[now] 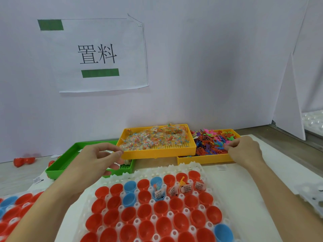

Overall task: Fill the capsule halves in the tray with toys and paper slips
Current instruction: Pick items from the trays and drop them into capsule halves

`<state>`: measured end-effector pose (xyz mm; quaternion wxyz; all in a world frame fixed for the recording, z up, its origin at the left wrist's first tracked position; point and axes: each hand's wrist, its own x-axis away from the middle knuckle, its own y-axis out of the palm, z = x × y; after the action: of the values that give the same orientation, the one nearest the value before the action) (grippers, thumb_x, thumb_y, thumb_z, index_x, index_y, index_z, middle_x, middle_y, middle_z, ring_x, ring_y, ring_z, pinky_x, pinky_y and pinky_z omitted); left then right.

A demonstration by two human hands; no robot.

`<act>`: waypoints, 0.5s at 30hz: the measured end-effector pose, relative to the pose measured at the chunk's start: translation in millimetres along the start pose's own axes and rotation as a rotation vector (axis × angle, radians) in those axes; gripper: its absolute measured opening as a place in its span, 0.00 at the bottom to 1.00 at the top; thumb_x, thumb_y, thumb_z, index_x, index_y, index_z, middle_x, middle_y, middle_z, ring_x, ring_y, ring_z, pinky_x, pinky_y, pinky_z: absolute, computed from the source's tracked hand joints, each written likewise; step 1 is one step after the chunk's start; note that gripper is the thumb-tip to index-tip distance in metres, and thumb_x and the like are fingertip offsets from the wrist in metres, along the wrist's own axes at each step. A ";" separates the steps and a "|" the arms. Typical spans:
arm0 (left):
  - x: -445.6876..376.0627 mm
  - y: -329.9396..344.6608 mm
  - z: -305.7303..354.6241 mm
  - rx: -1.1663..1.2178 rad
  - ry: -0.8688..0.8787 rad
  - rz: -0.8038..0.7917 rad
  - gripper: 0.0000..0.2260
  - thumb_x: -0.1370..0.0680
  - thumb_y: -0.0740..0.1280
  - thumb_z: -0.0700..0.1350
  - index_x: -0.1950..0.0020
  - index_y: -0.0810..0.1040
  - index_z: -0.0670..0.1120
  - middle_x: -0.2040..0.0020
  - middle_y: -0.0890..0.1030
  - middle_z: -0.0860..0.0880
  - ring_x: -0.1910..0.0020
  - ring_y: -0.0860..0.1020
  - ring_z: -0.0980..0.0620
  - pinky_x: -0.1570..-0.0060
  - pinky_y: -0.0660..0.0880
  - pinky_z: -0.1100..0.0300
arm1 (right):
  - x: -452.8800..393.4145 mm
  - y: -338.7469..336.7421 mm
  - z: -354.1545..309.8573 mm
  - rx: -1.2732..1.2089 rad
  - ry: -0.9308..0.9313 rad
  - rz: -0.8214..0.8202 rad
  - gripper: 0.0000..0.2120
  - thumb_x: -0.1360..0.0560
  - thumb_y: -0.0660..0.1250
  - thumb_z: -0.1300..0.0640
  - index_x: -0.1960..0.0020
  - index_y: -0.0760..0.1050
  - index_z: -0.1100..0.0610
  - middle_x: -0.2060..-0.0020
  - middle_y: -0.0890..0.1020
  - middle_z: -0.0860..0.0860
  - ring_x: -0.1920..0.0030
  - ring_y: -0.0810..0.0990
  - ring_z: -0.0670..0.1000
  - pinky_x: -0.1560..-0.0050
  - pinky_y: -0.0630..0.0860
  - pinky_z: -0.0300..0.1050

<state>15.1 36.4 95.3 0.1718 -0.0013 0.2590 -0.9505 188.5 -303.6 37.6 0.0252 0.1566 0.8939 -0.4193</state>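
Over the trays, left hand (97,158) pinches a packet (108,152); right fingers (230,147) touch toys (209,145)

Two bare forearms in view, no sleeves, gloves, watch or rings visible on left hand (97,159) or right hand (244,151); short, unpainted fingernails.

Packing station in a small workshop or factory line, I'd say. I sit at a table boxed in by white partition boards (209,67), a printed sign (97,55) reading 置料 taped up. Sorting bins of bulk parts sit ahead: yellow bins (157,151), green bin (57,165), white capsule tray (183,167) up front.
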 end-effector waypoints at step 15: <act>3.5 2.4 7.1 0.012 0.025 0.004 0.05 0.20 0.67 0.46 0.51 0.83 0.49 0.59 0.86 0.50 0.59 0.84 0.52 0.50 0.80 0.49 | 2.9 -1.4 -3.3 -0.665 -0.005 0.185 0.03 0.26 0.75 0.58 0.56 0.84 0.51 0.57 0.86 0.53 0.56 0.83 0.49 0.54 0.75 0.42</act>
<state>13.2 29.8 100.0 0.1706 0.0121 0.2555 -0.9516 185.6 -301.2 40.2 0.1151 0.2193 0.9635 -0.1011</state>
